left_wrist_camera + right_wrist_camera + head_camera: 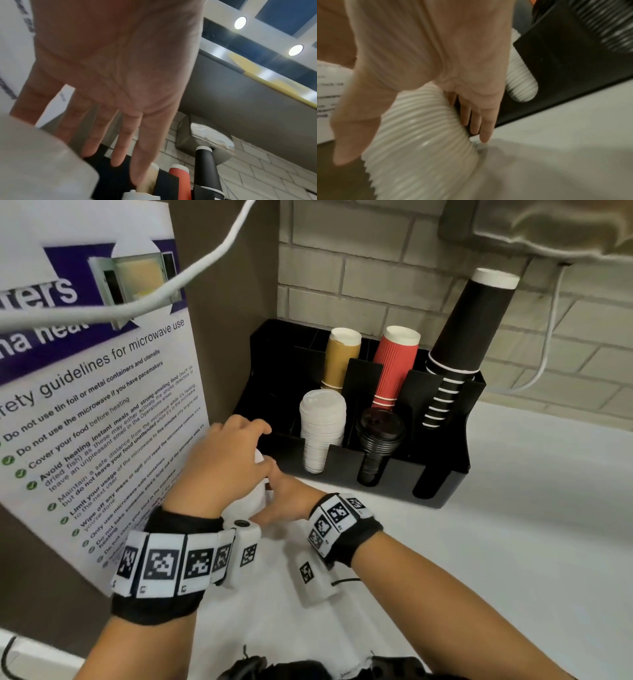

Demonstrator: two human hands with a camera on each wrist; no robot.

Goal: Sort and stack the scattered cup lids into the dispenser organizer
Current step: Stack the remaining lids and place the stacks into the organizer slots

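A tall stack of white ribbed cup lids [254, 498] [423, 135] stands on the white counter just left of the black organizer [442, 474] [573, 60]. My right hand [287, 501] [471, 81] grips the stack's side, thumb on one side and fingers on the other. My left hand [233, 460] [120, 94] lies over the stack's top with its fingers stretched out toward the organizer. The organizer's front slots hold a white lid stack [322, 433] and a black lid stack [376, 440].
Brown [340, 357], red [394, 364] and black [462, 337] cup stacks fill the organizer's rear slots. A microwave safety poster [102, 405] stands close on the left, with a white cable [205, 265] hanging across it. White counter [513, 542] extends to the right.
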